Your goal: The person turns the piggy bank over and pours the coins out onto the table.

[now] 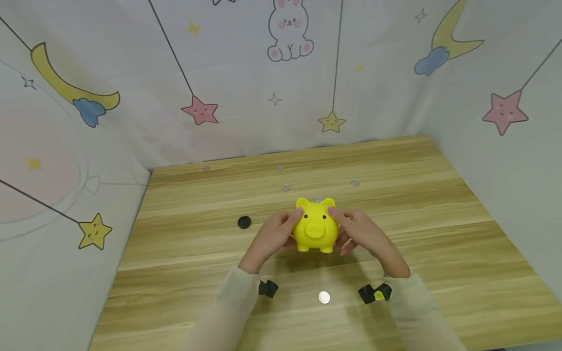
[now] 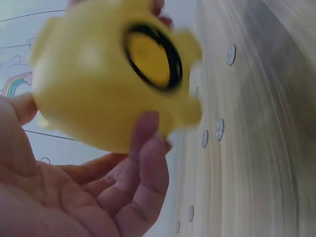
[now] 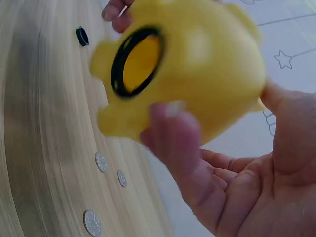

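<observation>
A yellow piggy bank (image 1: 314, 226) is held between both hands over the middle of the table, its snout turned toward the head camera. My left hand (image 1: 273, 235) grips its left side and my right hand (image 1: 363, 233) its right side, thumbs up by the ears. In the wrist views the piggy bank (image 2: 94, 74) shows an uncovered round hole with a black rim (image 3: 118, 74), yellow inside. Both wrist views catch fingers curled around its body. A round black cap (image 1: 244, 222) lies on the table, left of my left hand.
Several silver coins lie scattered on the wood-grain table (image 1: 184, 253). One coin (image 1: 324, 297) is between my forearms, and others, such as this coin (image 1: 355, 183), lie beyond the piggy bank. A printed white cloth (image 1: 246, 73) walls in the back and sides.
</observation>
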The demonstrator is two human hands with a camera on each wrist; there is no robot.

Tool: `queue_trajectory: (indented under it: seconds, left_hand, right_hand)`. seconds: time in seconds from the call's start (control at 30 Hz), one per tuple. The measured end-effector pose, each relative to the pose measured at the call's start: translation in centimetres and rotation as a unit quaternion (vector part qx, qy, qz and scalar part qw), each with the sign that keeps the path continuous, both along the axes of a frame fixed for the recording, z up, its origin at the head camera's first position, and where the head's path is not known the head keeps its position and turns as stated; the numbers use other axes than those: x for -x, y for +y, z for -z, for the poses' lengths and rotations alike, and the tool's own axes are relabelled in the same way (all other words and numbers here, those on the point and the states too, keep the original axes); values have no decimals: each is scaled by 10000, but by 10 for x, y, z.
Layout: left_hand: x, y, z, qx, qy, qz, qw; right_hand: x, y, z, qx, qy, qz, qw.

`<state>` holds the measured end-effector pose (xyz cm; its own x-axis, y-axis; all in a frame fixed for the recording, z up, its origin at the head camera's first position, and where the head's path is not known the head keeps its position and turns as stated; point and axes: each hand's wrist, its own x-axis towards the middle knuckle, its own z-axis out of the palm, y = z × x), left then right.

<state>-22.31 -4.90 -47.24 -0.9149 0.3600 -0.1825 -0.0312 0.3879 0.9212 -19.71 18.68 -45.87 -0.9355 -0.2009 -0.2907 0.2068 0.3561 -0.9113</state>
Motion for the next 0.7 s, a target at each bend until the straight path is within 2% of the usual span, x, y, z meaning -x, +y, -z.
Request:
queue_trajectory:
  seconds: [0.17, 0.37, 0.47, 0.6, 0.7]
  left_hand:
    - [2, -3, -2, -335, 207, 150, 9991]
    - [2, -5, -3, -606, 99, 245, 9978]
    - [3, -4, -2, -966, 457, 235, 9940]
    - [5, -2, 0, -1458, 1194, 273, 9817]
    - [5, -3, 1, -1433, 1230, 294, 9816]
  right_hand:
    - [2, 6, 4, 445, 421, -104, 9981]
    - [4, 7, 9, 534, 607, -220, 9965]
    - [4, 7, 9, 436, 1148, -258, 9921]
    - [3, 7, 9, 401, 1965, -225, 9794]
    - [3, 7, 9, 428, 1873, -231, 9811]
